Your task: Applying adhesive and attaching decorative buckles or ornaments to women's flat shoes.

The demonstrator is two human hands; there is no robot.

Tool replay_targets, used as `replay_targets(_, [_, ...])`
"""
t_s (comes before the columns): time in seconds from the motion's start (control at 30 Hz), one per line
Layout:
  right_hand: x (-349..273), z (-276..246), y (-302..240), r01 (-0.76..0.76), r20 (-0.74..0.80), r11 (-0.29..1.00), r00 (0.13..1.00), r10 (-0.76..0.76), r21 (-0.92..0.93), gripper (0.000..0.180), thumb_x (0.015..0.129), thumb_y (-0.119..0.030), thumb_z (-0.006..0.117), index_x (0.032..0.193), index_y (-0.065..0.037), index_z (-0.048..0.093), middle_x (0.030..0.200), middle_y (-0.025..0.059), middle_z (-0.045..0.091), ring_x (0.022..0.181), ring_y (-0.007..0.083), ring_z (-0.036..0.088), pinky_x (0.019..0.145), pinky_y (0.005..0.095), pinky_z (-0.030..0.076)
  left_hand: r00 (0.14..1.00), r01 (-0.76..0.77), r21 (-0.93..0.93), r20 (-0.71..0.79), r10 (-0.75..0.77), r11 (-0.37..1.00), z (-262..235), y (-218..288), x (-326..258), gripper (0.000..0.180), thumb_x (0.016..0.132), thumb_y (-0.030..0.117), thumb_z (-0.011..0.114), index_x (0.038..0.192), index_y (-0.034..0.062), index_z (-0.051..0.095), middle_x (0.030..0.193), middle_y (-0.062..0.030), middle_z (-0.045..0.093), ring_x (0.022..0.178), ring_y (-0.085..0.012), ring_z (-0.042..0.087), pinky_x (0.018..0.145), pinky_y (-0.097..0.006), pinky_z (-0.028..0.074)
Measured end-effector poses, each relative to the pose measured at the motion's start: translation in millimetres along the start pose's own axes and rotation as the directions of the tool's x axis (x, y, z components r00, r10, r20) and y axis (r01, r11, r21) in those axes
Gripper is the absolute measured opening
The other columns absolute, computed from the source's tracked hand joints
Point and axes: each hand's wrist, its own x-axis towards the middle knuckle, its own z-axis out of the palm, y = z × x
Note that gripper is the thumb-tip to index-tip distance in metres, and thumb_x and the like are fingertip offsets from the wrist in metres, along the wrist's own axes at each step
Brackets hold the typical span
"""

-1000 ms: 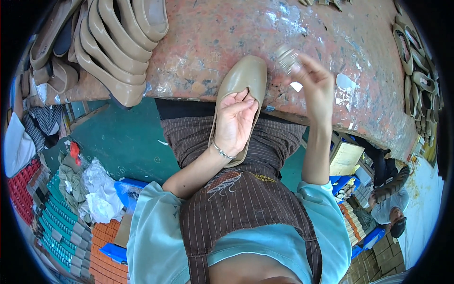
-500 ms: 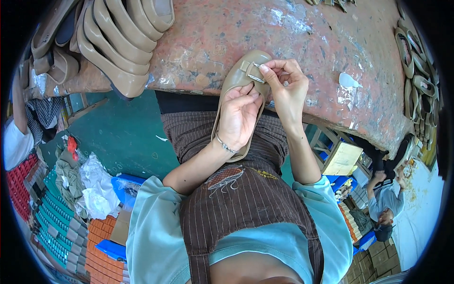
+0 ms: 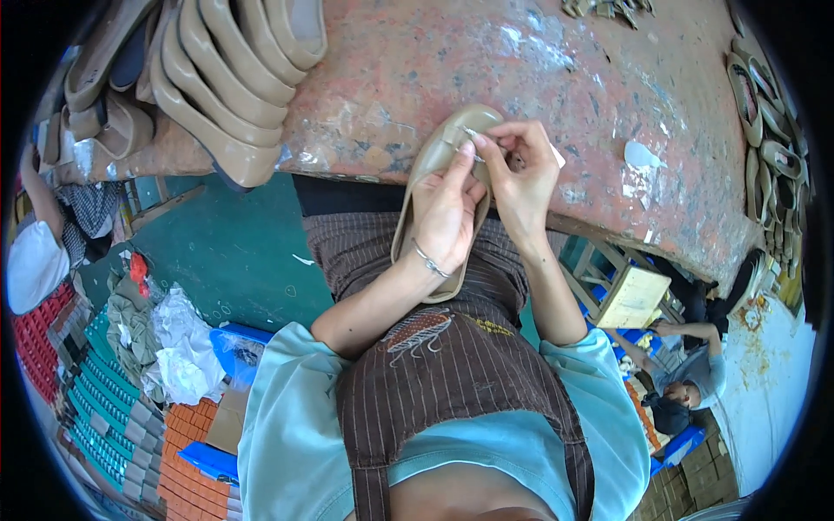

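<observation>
The person is working a small pale strip (image 3: 466, 136) onto the toe end of a tan flat shoe (image 3: 432, 165), which is lying propped from the lap up to the near edge of the worn red worktable (image 3: 556, 61), toe pointing toward about one o'clock. By the look of it, the step in hand is seating or smoothing that little piece against the upper — not yet pressed flat along its whole length, as far as the picture is showing.

The left hand (image 3: 443, 213) is resting over the shoe's middle, its fingers drawn close together and the index fingertip pressing the strip's near end. The right hand (image 3: 521, 178) is coming in from three o'clock, thumb and forefinger pinching the strip's far end; its other fingers are curling loosely behind. So the strip is sitting right between the two sets of fingertips, touching both, at roughly twelve o'clock from the left palm.

The next move is probably calling for steady tension and a firm rub-down — without letting the shoe slide off the table edge.

A stack of matching tan shoes (image 3: 226, 78) is lying at ten o'clock, well apart.
</observation>
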Motion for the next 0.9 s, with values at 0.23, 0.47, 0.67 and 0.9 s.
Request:
replay_targets(0.23, [-10, -27, -6, -0.155, -0.028, 0.774, 0.976, 0.217, 0.614, 0.009, 0.09, -0.007, 0.055, 0.097, -0.002, 0.057, 0.083, 0.003, 0.059, 0.07, 0.008, 0.054, 0.062, 0.0205, 0.044, 0.978, -0.145, 0.109, 0.164, 0.126, 0.983, 2, 47, -35, 0.013, 0.092, 0.011, 0.055, 0.097, 0.0002, 0.059, 0.09, -0.0053, 0.064, 0.074, -0.0098, 0.063, 0.065, -0.023, 0.051])
replay_targets(0.47, [21, 39, -27, 0.002, 0.185, 0.976, 0.982, -0.044, 0.219, 0.014, 0.088, -0.012, 0.057, 0.092, 0.002, 0.06, 0.082, 0.0071, 0.061, 0.074, 0.0136, 0.06, 0.067, 0.0258, 0.048, 0.595, -0.724, 0.007, 0.512, 0.619, 0.69, 81, 263, -72, 0.02, 0.091, 0.007, 0.048, 0.107, -0.0016, 0.057, 0.111, -0.0113, 0.062, 0.101, -0.0165, 0.058, 0.093, -0.034, 0.043])
replay_targets(0.67, [66, 133, -59, 0.386, 0.22, 0.916, 0.889, -0.4, 0.107, 0.027, 0.086, -0.015, 0.059, 0.107, 0.003, 0.058, 0.103, 0.0201, 0.061, 0.09, 0.0285, 0.063, 0.08, 0.0346, 0.049, 0.535, -0.814, 0.439, 0.311, 0.786, 0.38, 208, 430, -30, 0.031, 0.092, 0.009, 0.05, 0.118, -0.0077, 0.049, 0.116, -0.0178, 0.056, 0.111, -0.0232, 0.052, 0.097, -0.034, 0.043])
replay_targets(0.9, [78, 117, -49, 0.375, 0.074, 0.908, 0.916, -0.393, 0.186, 0.014, 0.085, -0.014, 0.056, 0.088, -0.001, 0.059, 0.073, 0.0133, 0.058, 0.073, 0.0306, 0.057, 0.073, 0.0375, 0.043, 0.201, -0.512, 0.646, 0.731, 0.652, -0.566, 97, 355, 26, 0.049, 0.085, 0.024, 0.065, 0.125, 0.0001, 0.05, 0.129, -0.0153, 0.05, 0.126, -0.0286, 0.041, 0.104, -0.036, 0.03])
